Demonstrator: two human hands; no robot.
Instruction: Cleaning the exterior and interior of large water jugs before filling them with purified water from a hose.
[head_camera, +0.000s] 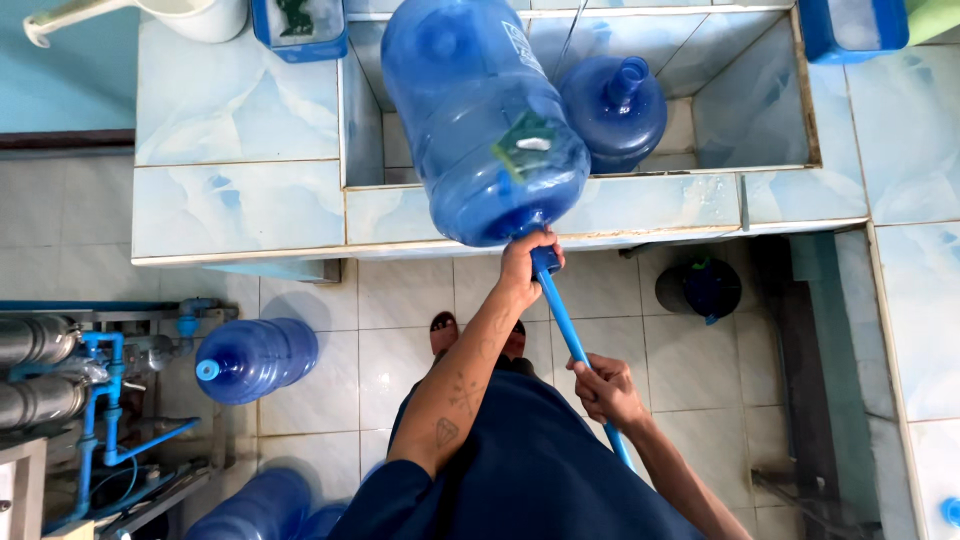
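Note:
A big blue water jug (480, 120) lies tilted on the front rim of a tiled sink (650, 205), with its neck pointing at me. My left hand (528, 268) grips the jug's neck at the mouth. A blue rod (568, 335) runs from the mouth down towards me. My right hand (603, 388) is closed around the rod lower down. The part of the rod inside the jug is hard to make out.
A second blue jug (612, 108) stands inside the sink basin. Another jug (255, 358) lies on the tiled floor at left, one more (258, 506) at the bottom edge. Blue pipes and metal filter cylinders (60, 385) stand at left. A dark container (700, 288) sits under the counter.

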